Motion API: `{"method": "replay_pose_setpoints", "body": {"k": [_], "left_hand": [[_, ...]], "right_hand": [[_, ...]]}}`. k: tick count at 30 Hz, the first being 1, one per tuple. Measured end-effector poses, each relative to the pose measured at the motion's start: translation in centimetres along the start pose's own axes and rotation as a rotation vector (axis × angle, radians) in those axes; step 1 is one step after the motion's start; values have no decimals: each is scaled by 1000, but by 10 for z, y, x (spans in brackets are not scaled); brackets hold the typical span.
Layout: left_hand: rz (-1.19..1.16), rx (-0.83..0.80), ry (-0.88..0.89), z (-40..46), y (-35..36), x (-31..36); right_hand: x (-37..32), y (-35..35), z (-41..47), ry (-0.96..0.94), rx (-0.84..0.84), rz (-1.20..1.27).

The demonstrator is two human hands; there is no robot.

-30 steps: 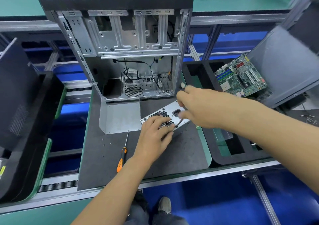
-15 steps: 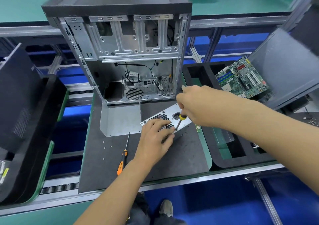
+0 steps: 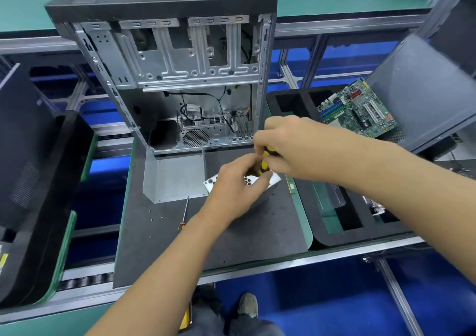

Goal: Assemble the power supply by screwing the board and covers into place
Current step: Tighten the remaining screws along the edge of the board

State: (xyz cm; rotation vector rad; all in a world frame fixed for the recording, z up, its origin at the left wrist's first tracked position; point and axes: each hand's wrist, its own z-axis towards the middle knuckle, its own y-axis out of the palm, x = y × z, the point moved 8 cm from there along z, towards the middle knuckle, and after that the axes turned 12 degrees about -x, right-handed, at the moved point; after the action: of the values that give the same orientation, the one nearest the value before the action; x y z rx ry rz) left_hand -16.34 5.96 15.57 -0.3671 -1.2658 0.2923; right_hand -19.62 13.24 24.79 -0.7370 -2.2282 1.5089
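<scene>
The silver power supply [image 3: 272,179], with a perforated face, lies on the dark mat [image 3: 257,232] in front of the open computer case [image 3: 180,78]. My left hand [image 3: 237,188] lies over its top with fingers curled on it and hides most of the grille. My right hand [image 3: 288,150] grips a yellow-and-black screwdriver [image 3: 265,164] whose handle stands over the power supply; its tip is hidden between my hands. A bent metal cover [image 3: 175,176] stands just left of the power supply.
A second, orange-handled screwdriver [image 3: 185,214] lies on the mat below the cover, with small screws [image 3: 154,216] scattered to its left. A green motherboard [image 3: 358,109] rests in the black foam tray [image 3: 334,235] at right. Dark panels [image 3: 31,155] stand at left.
My left hand has shifted up and right over the power supply, covering more of the grille. The right hand has turned, so the yellow handle now shows between my hands.
</scene>
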Motion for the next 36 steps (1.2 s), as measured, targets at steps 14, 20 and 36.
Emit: {"method": "replay_pose_setpoints", "body": {"k": [14, 20, 36], "left_hand": [[-119, -70, -79, 4, 6, -1], [-102, 27, -94, 5, 0, -6], [-51, 7, -118, -11, 6, -15]], "right_hand": [[4, -2, -1, 49, 21, -44], [5, -6, -6, 20, 25, 5], [3, 4, -8, 187, 115, -247]]}}
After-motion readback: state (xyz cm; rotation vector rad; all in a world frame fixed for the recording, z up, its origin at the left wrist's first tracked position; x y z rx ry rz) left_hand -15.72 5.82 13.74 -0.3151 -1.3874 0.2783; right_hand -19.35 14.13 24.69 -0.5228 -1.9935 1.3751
